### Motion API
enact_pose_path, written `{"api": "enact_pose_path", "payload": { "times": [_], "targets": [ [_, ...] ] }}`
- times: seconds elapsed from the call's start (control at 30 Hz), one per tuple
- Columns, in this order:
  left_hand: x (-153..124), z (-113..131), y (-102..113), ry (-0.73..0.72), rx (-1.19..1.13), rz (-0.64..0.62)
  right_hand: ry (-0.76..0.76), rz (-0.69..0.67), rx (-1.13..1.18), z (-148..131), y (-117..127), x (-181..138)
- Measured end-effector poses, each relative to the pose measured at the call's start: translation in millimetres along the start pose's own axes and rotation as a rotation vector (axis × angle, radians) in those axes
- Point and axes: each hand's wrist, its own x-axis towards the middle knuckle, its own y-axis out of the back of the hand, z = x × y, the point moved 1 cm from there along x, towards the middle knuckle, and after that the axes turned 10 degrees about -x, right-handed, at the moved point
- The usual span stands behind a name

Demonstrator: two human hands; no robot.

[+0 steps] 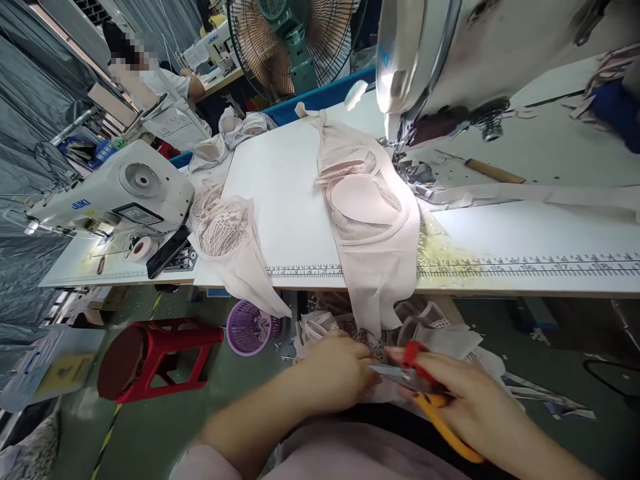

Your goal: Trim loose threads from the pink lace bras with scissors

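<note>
My right hand [480, 407] grips scissors [417, 380] with red and yellow handles, blades pointing left toward my left hand. My left hand [335, 373] is closed, pinching pale fabric in my lap just below the table edge. A pink bra [370, 220] lies on the white sewing table [280, 193] and hangs over its front edge above my hands. The sewing machine [475, 60] sits over the bra's upper right part.
A second lace bra [227, 240] droops off the table's left corner. Further left stands another sewing machine [115, 193]. On the floor sit a red stool [155, 357] and a purple basket [247, 327]. A fan [293, 40] and another person [155, 80] are behind.
</note>
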Motion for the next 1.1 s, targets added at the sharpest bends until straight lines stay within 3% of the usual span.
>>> {"api": "enact_pose_path", "payload": {
  "times": [0.07,0.13,0.27,0.37,0.5,0.6,0.7,0.9,1.1],
  "targets": [
    [-1,1,2,-0.037,0.025,0.008,-0.013,-0.055,-0.009,-18,-4,13],
    [-6,3,8,-0.038,0.060,-0.017,-0.068,-0.082,0.013,-19,-7,18],
    [-23,2,26,0.081,0.145,-0.082,-0.145,-0.132,0.088,-10,-8,14],
    [-38,-5,36,0.155,0.156,-0.062,-0.170,-0.130,0.113,-9,-7,13],
    [-55,-20,45,0.151,0.040,0.118,-0.197,-0.116,0.167,-6,-9,11],
    [-63,-26,47,0.108,-0.216,0.336,-0.216,-0.097,0.203,-2,-10,6],
    [-66,-26,42,0.170,-0.507,0.478,-0.207,-0.080,0.204,-1,-7,2],
    [-52,-19,28,0.330,-0.817,0.596,-0.153,-0.079,0.140,9,-5,-3],
    [-31,-7,14,0.292,-0.856,0.717,-0.072,-0.010,0.119,62,-28,-18]
  ]
}}
